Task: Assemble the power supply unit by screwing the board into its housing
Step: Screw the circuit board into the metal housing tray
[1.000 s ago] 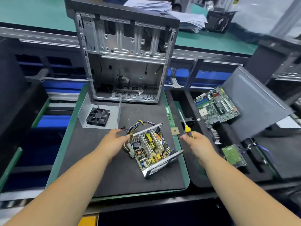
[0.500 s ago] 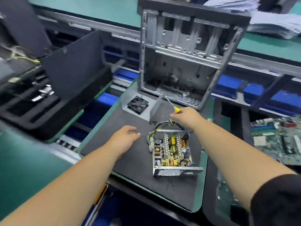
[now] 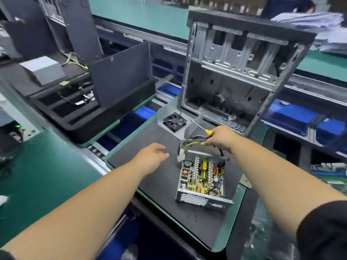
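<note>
The power supply unit [image 3: 201,180] lies open-topped on the dark mat of the tabletop [image 3: 150,139], its board [image 3: 202,175] seated inside the perforated housing [image 3: 193,198]. At its far end the right hand [image 3: 218,137] is closed around a yellow-handled screwdriver [image 3: 203,129] and appears to touch the wire bundle [image 3: 193,142] with its lower fingers. The left hand [image 3: 152,156] hovers just left of the unit, fingers loosely spread, holding nothing. Farther off stand a fan bracket [image 3: 173,121] and an empty computer case [image 3: 242,72]. Risks: the unit is unbraced, so it could skid under driver pressure; loose wires may get pinched, or the tip could slip onto components.
</note>
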The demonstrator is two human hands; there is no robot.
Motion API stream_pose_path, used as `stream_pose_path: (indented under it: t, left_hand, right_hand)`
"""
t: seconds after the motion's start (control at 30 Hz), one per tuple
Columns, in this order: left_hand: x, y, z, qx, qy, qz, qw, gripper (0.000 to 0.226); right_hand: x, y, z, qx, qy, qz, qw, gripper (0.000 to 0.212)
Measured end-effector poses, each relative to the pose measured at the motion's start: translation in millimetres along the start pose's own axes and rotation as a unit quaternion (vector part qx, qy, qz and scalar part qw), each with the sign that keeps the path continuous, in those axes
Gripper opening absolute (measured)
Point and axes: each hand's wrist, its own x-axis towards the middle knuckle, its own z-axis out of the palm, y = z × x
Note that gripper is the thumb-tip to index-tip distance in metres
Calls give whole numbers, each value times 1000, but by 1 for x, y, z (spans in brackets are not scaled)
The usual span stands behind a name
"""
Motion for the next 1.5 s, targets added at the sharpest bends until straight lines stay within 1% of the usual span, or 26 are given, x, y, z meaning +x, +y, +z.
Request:
stream_pose_path:
  t: [0.07, 0.1, 0.13, 0.2, 0.3, 0.37, 0.43, 0.57, 0.7, 0.77, 0.8, 0.87, 0.97, 1.0, 1.1, 1.23, 1.3, 1.4, 1.5]
  left_hand:
    - [0, 8, 7, 10, -1, 13, 1000, 40]
    - [0, 13, 10, 14, -1, 23, 1000, 42]
    - [1, 19, 14, 13, -3, 36, 999, 46]
    - [2, 30, 21, 18, -16, 76, 997, 57]
    - [4, 46, 32, 80, -55, 137, 986, 73]
    - [7, 53, 43, 92, -72, 155, 981, 78]
    - [9, 59, 53, 87, -68, 165, 980, 76]
    - [11, 67, 71, 120, -58, 188, 973, 65]
    - [11, 72, 79, 153, -58, 183, 969, 60]
    - [11, 71, 80, 170, -48, 182, 967, 55]
    - [11, 69, 79, 175, -41, 182, 967, 52]
    - [11, 65, 75, 180, -31, 182, 966, 41]
    - [11, 56, 63, 192, -31, 182, 964, 21]
    - [10, 52, 58, 201, -30, 181, 962, 18]
    - [8, 41, 41, 224, -23, 175, 958, 19]
    - [10, 24, 27, 243, -27, 156, 957, 21]
    - [13, 14, 22, 246, -21, 133, 960, 21]
    - [18, -4, 17, 228, -21, 91, 969, 17]
    - [20, -16, 18, 197, -26, 69, 978, 25]
  right_hand:
    - [-3, 11, 0, 84, 15, -14, 996, 43]
    - [-6, 16, 0, 123, 16, -22, 992, 37]
    - [-9, 21, 1, 153, 14, -30, 988, 31]
    - [-15, 29, 3, 190, 5, -42, 981, 27]
    - [-22, 37, 2, 166, 14, -54, 985, 18]
    - [-26, 42, 0, 123, 25, -63, 990, 19]
    - [-30, 49, -3, 103, 38, -68, 992, 25]
    - [-32, 66, -6, 111, 74, -55, 990, 17]
    - [-36, 78, -1, 111, 84, -56, 989, 8]
    - [-41, 84, 1, 122, 80, -47, 988, 13]
    - [-44, 86, 2, 120, 78, -41, 989, 19]
    - [-50, 89, 1, 97, 70, -38, 992, 28]
    - [-58, 86, -2, 51, 57, -48, 996, 25]
    - [-60, 84, -1, 33, 58, -54, 996, 23]
    - [-63, 77, 6, -8, 73, -66, 995, 15]
    - [-62, 65, 20, -11, 84, -75, 994, 13]
    - [-61, 59, 28, -3, 81, -84, 993, 13]
    - [-61, 52, 42, -20, 67, -109, 992, 10]
    - [-62, 49, 51, -34, 56, -133, 989, 16]
